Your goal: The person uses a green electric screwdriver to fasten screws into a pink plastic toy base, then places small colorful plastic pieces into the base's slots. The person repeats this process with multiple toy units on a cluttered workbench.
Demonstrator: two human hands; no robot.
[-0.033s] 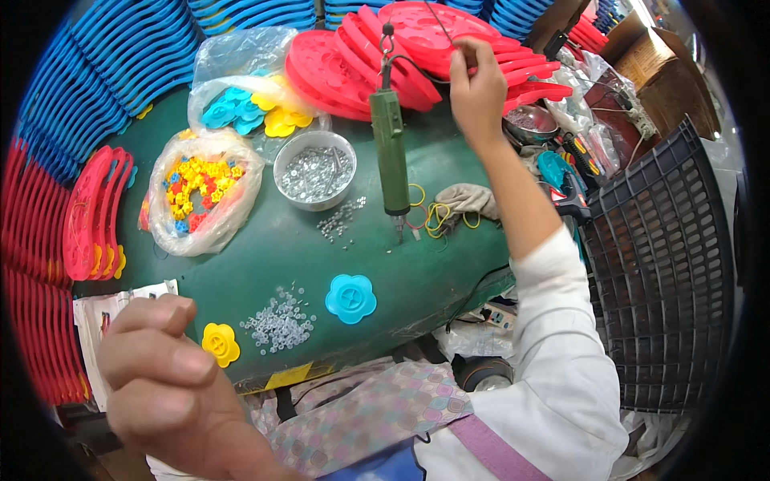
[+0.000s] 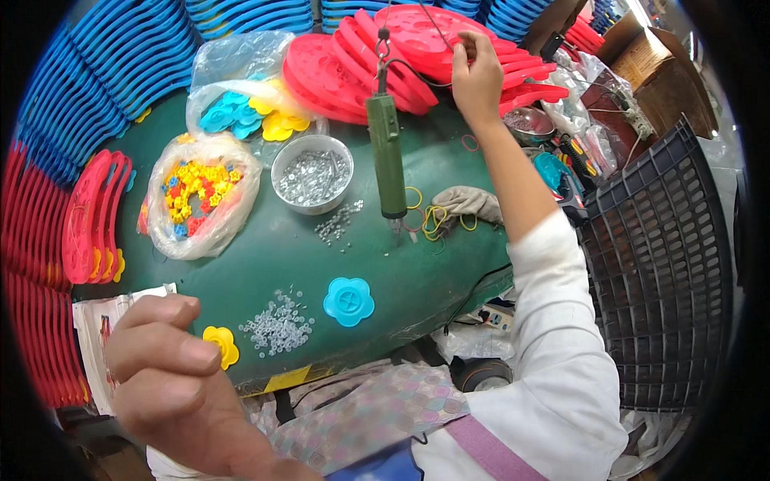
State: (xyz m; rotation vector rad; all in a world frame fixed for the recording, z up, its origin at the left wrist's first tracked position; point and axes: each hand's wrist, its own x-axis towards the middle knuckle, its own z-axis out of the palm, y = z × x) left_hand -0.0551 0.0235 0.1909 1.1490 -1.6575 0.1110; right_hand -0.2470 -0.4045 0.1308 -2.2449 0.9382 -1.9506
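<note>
At the lower left, my left hand (image 2: 172, 377) is raised close in front, with its fingers curled. Its palm is hidden, and no object shows in it. Close by lie a yellow flower-shaped plastic piece (image 2: 221, 346), partly covered by my fingers, and a pile of small clear plastic bits (image 2: 278, 325). My right hand (image 2: 479, 78) reaches to the far side, fingers bent together beside the stacked red plastic discs (image 2: 417, 36). A black cord meets its fingertips; what they grip is hidden. A green electric screwdriver (image 2: 387, 156) hangs upright over the table. A blue flower-shaped piece (image 2: 349, 301) lies nearer me.
A white bowl of small metal parts (image 2: 312, 174) and a plastic bag of small coloured pieces (image 2: 199, 199) stand on the green table (image 2: 345, 248). Stacked blue pieces (image 2: 104, 64) and red pieces (image 2: 36, 240) line the left. A black plastic crate (image 2: 662, 272) stands at right.
The view has shifted slightly. My right hand sits a little higher against the table, uncovering a reddish band. My left hand has moved slightly right, over more of the yellow flower piece.
</note>
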